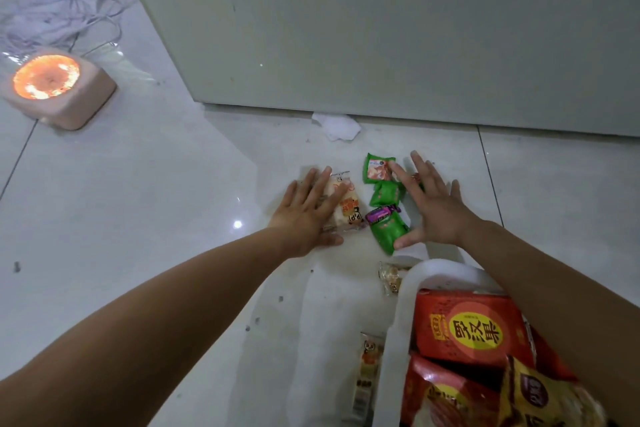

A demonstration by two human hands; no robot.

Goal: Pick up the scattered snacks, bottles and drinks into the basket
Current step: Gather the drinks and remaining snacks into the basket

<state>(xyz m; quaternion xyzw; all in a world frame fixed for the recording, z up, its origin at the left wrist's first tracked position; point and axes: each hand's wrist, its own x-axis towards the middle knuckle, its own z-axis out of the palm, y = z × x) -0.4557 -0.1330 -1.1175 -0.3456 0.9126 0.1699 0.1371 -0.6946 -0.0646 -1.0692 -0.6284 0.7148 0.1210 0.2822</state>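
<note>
Spanning glossy white floor tiles (138, 184) | left hand (304, 215) flat, spread on pale packet (346, 204) | right hand (433, 204) spread above green packets (384, 194)

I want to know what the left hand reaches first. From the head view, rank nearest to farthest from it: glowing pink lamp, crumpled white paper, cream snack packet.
1. Cream snack packet, under the left hand.
2. Crumpled white paper, beyond it by the cabinet.
3. Glowing pink lamp, far left.

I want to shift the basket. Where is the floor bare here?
Bare tiles run left of the left hand, between it and the glowing pink heater. Crowded: green packets between both hands, and wrapped snacks hugging the white basket.
</note>
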